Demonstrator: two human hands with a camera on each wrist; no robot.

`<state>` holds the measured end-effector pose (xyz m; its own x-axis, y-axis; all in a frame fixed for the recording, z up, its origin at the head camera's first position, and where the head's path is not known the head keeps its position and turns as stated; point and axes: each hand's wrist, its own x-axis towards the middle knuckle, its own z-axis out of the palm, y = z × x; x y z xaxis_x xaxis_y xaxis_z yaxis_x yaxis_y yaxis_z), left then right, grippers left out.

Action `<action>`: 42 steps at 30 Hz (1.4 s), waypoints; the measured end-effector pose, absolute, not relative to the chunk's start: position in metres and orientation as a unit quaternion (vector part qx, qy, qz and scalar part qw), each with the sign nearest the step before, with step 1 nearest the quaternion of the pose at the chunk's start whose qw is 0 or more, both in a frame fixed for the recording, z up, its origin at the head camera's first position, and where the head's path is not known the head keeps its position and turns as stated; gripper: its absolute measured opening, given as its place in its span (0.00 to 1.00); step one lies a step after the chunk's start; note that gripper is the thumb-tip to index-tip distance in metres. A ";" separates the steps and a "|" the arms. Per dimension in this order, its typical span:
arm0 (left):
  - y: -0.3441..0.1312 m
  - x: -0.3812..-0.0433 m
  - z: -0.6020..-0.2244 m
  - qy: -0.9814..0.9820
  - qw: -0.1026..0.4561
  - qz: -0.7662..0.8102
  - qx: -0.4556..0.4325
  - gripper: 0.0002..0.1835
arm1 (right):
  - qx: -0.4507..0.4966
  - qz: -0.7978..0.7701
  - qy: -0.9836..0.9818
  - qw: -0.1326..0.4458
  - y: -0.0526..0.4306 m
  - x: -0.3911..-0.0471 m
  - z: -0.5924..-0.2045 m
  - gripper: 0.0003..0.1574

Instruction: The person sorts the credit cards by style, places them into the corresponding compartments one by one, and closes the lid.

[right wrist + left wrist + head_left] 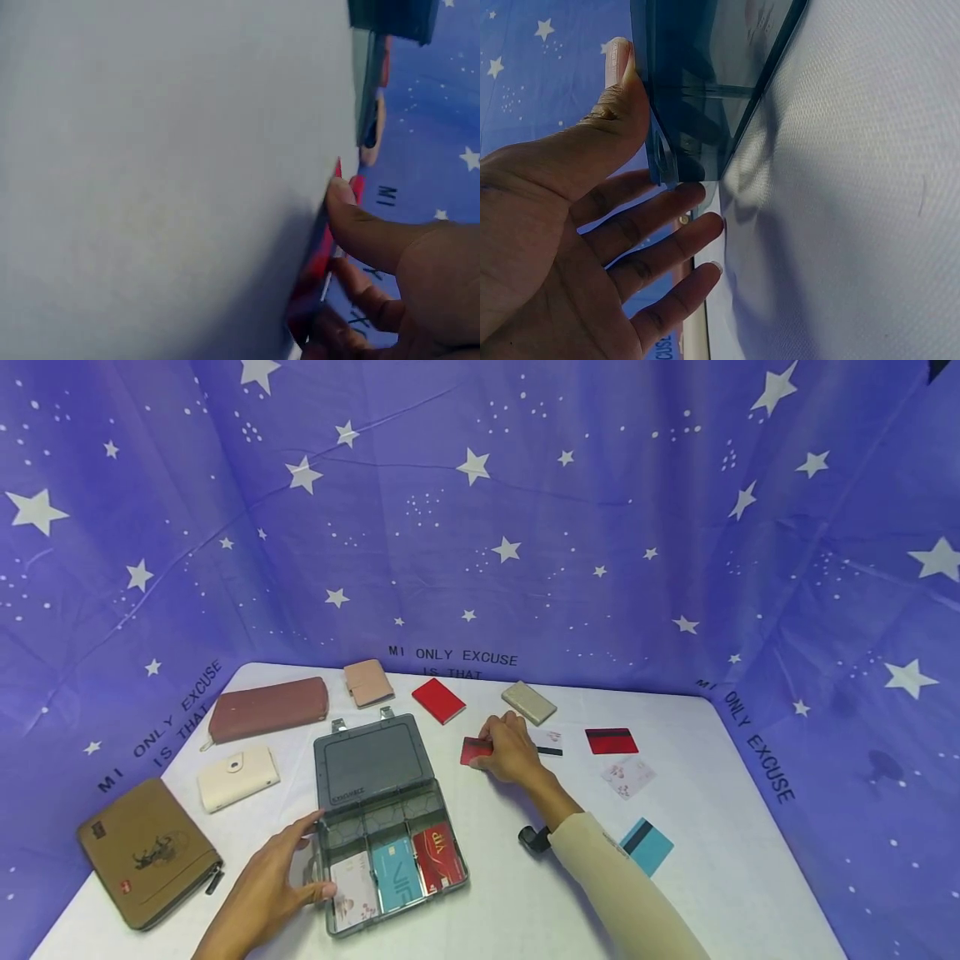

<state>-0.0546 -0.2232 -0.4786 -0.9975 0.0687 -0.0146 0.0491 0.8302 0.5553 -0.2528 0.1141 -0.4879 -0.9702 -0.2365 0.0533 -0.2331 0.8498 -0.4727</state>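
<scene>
One starry cloth (420, 527): it hangs round the back and both sides, probably to screen off the work space.
White table (510, 902): it carries all the smaller things we see.
Gray box (400, 908): its lid (375, 764) lies folded back, so we look straight into three compartments holding a white card (352, 887), a blue card (397, 872) and a red VIP card (437, 857).
Wallets: we find a brown pouch (150, 852), a long purse (270, 714) and a cream wallet (238, 778) left of the box, perhaps grouped out of the way.
Left hand (262, 885): fingers loosely extended, thumb against the box's side; we judge that it steadies the box.
Right hand (512, 752): thumb and fingers pinch a red card (472, 749) by its edges, likely because something so thin offers little else to grip.
Loose cards: right of that hand, we count four, three with dark stripes up.
Held card: right of the box, tilted in the right wrist view; we cannot tell whether it touches the table.
</scene>
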 end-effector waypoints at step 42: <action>-0.223 -0.055 -0.477 0.957 0.004 0.287 0.040 0.54 | -0.348 -0.230 0.908 0.028 0.100 -0.148 -0.471 0.19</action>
